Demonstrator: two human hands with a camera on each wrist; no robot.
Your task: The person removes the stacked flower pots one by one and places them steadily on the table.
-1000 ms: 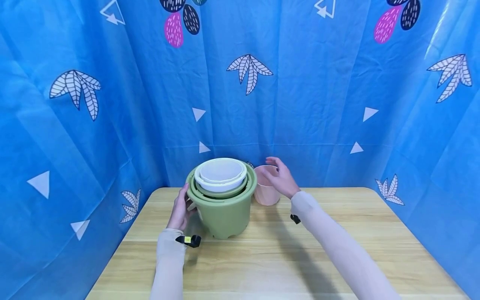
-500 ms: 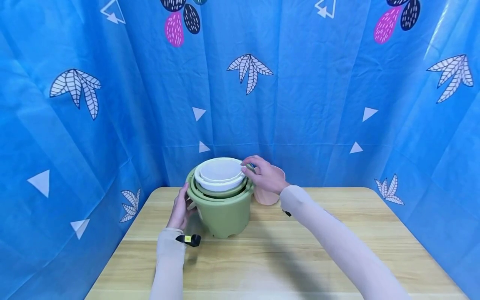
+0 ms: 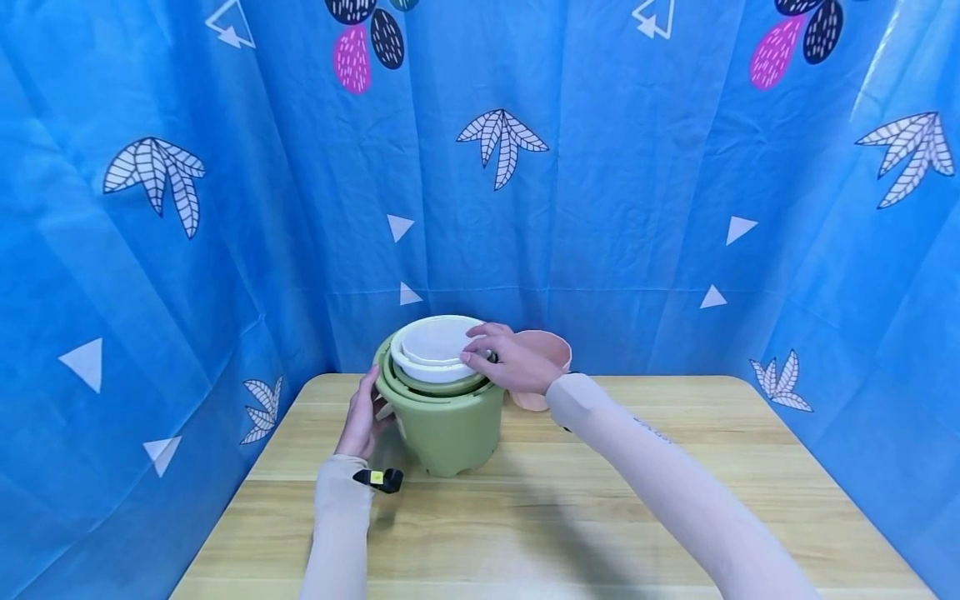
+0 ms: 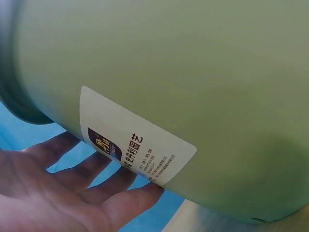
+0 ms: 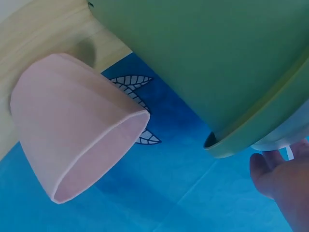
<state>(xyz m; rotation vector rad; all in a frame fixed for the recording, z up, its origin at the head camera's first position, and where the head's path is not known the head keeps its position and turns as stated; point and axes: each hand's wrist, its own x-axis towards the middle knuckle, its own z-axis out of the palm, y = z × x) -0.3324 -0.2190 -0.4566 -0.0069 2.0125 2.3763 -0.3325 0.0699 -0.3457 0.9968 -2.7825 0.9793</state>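
A large green flowerpot (image 3: 450,433) stands on the table with smaller pots nested in it: another green rim, a white flowerpot (image 3: 431,372) and a smaller white one (image 3: 435,340) innermost. Against its left wall lies my left hand (image 3: 358,421), thumb up by the rim; the left wrist view shows its spread fingers touching the pot beside a printed label (image 4: 133,142). My right hand (image 3: 517,362) pinches the right edge of the white flowerpots, fingers over the inside and thumb nearer me. I cannot tell whether it grips one white rim or both.
Just right of the green pot, partly behind my right hand, a pink flowerpot (image 3: 551,346) stands upright. The wooden table (image 3: 675,467) reaches back to a blue patterned curtain (image 3: 615,208), which also hangs along both sides.
My right hand has moved left from over the pink flowerpot to the right rim of the white flowerpots and now pinches there. My left hand has stayed against the green pot.
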